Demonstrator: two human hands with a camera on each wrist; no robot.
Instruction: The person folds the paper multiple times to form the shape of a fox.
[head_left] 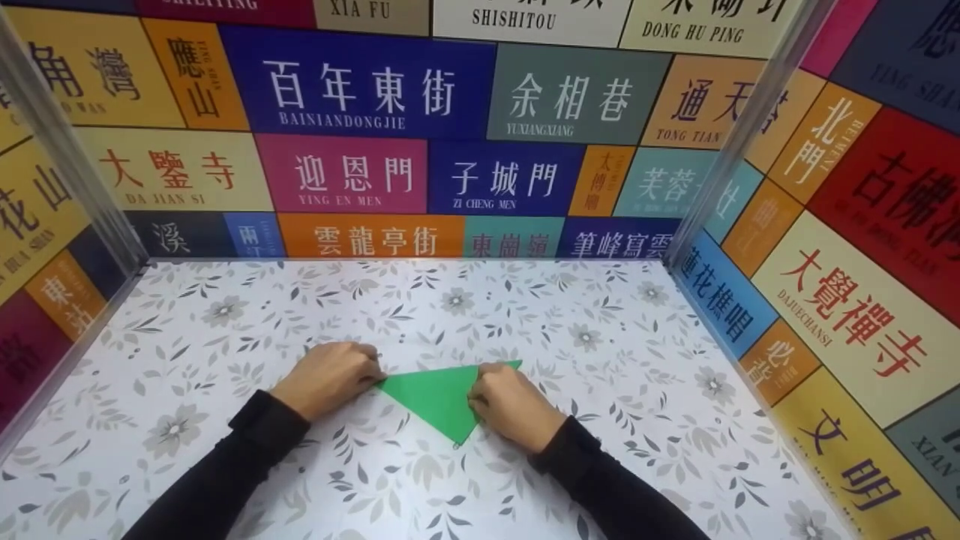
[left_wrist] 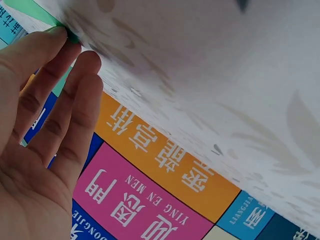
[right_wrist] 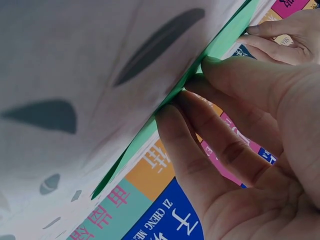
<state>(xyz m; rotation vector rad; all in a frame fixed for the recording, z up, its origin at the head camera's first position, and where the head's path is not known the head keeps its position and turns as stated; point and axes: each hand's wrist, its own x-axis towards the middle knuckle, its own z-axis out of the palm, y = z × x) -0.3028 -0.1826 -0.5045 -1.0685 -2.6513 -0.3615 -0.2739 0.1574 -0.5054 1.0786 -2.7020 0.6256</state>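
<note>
A sheet of green paper (head_left: 431, 405), folded into a triangle, lies on the patterned tabletop with one corner toward the person. At its left corner my left hand (head_left: 330, 379) pinches the paper between thumb and index finger; the other fingers extend loosely in the left wrist view. My right hand (head_left: 517, 409) is over the right part of the triangle, its thumb and bent fingers gripping the paper's edge. In the right wrist view the green paper (right_wrist: 227, 40) runs as a thin strip beneath the fingertips. The right hand covers part of the triangle's right side.
The tabletop (head_left: 225, 360) has a white covering printed with grey flowers and leaves. Colourful panels with printed characters (head_left: 360, 82) stand behind it and at both sides, meeting at clear corner strips (head_left: 739, 135).
</note>
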